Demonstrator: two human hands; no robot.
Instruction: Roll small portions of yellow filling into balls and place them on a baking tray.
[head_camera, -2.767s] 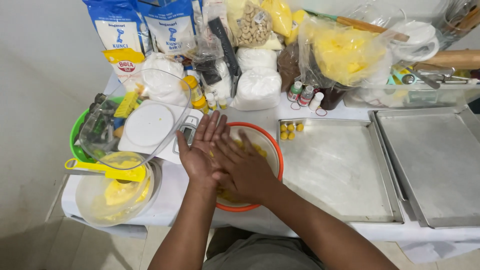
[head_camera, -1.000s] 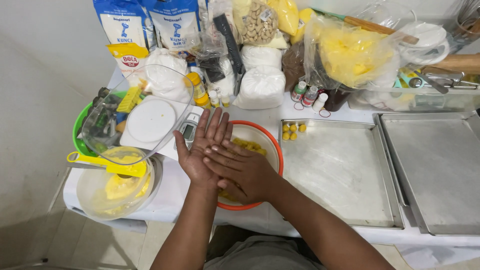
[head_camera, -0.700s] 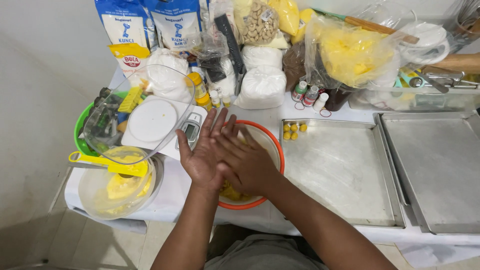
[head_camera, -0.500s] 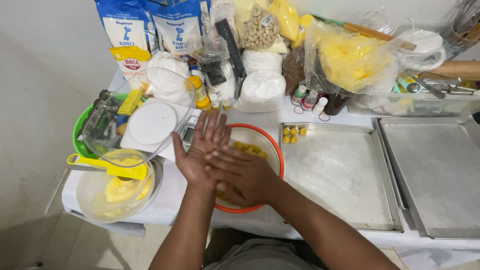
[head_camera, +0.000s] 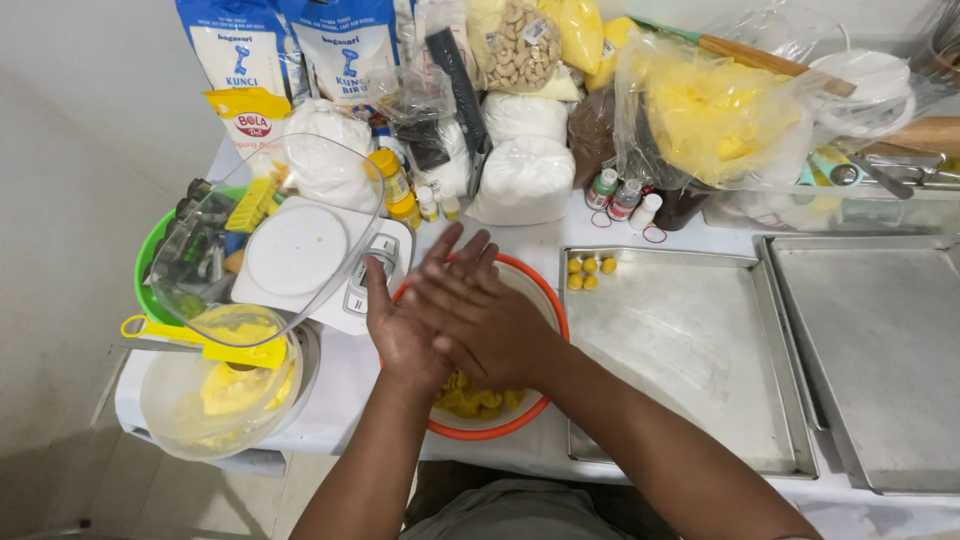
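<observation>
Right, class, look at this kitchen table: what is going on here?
A person presses the right hand flat on the left hand, palm to palm, above an orange-rimmed bowl of yellow dough. Four small yellow dough balls sit in the corner of a metal baking tray beside the bowl.

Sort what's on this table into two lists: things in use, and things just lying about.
In use: left hand and right hand pressed together over the orange bowl of yellow dough; dough balls on the near tray.

Lying about: flour bags, scale, yellow spatula, small bottles.
</observation>
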